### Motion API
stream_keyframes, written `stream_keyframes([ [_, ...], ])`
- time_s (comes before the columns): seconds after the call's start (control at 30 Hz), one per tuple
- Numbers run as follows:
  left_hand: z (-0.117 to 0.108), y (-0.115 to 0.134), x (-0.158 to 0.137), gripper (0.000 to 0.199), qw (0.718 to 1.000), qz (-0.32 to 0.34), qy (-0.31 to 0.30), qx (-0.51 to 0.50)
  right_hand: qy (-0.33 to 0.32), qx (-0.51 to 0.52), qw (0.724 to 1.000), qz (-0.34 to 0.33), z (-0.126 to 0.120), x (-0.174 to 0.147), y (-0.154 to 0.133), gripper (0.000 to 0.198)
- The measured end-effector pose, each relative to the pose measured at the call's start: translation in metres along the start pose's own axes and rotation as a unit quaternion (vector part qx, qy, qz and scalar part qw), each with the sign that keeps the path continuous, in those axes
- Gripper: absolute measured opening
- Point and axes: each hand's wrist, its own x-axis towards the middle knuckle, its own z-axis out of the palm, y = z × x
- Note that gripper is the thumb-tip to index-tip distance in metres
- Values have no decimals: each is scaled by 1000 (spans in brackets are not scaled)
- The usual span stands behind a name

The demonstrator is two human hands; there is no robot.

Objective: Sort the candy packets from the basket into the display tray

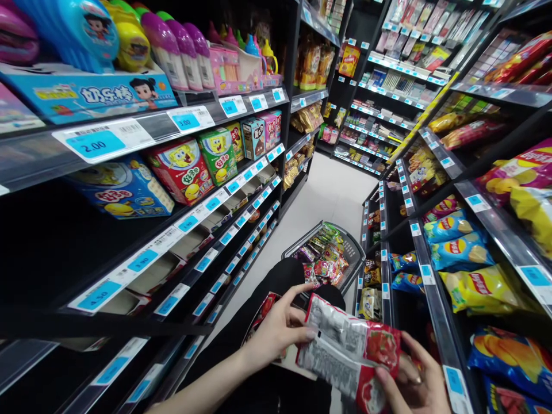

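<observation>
A red and silver snack packet (340,339) is held up in front of my lap, its printed back facing me. My right hand (420,376) grips its right end, thumb on the front and fingers behind. At the packet's left edge, the thumb and fingers of my left hand (273,330) pinch it, with the index finger stretched out above. Under my left wrist, an open red box (261,313) rests on my lap, mostly hidden by the hand and packet. Beyond my knees, a grey shopping basket (356,253) on the floor holds several colourful snack packets (325,264).
Shelves with price tags line the left side, carrying boxed snacks (181,169) and toy-topped sweets (176,46). On the right, shelves hold bags of chips (478,287). The pale floor (332,178) runs between them to a stocked rack (383,86) at the far end.
</observation>
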Motion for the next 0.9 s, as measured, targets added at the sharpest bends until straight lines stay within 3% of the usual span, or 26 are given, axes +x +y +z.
stream_keyframes([
  [0.03, 0, 2, 0, 50, 1000, 15, 1, 16, 10, -15, 1000, -21, 0, 3, 0, 65],
  [0.1, -1, 6, -1, 16, 994, 88, 10, 69, -13, -56, 990, -125, -3, 11, 0, 48],
  [0.13, -3, 7, -1, 7, 983, 143, 16, 112, -41, -72, 977, -196, -6, 15, 0, 36],
  [0.17, -4, 7, -1, 10, 965, 203, 24, 163, -69, -77, 959, -264, -9, 20, -1, 24],
  [0.23, -8, 6, -1, 17, 912, 311, 25, 265, -106, -65, 930, -347, -12, 29, -3, 13],
  [0.3, -13, 1, 2, 21, 852, 380, 3, 360, -116, -72, 924, -357, -11, 39, -4, 13],
  [0.37, -19, -4, 5, 22, 788, 402, -39, 465, -120, -98, 921, -357, -4, 53, -1, 14],
  [0.43, -24, -8, 7, 25, 737, 336, -51, 584, -111, -116, 916, -367, 10, 71, 7, 15],
  [0.5, -28, -9, 8, 22, 702, 201, -2, 683, -92, -116, 913, -380, 29, 93, 19, 14],
  [0.57, -29, -10, 5, 21, 675, 74, 51, 732, -82, -125, 910, -386, 51, 117, 36, 15],
  [0.63, -26, -13, 1, 27, 658, -2, 64, 750, -74, -141, 915, -372, 73, 139, 57, 16],
  [0.73, -17, -28, -4, 30, 630, -61, 89, 769, -78, -169, 941, -282, 98, 166, 92, 22],
  [0.8, -11, -40, -6, 37, 609, -67, 117, 782, -134, -192, 954, -185, 108, 177, 114, 27],
  [0.9, -7, -48, -8, 43, 612, -50, 125, 780, -211, -202, 949, -115, 113, 174, 138, 34],
])
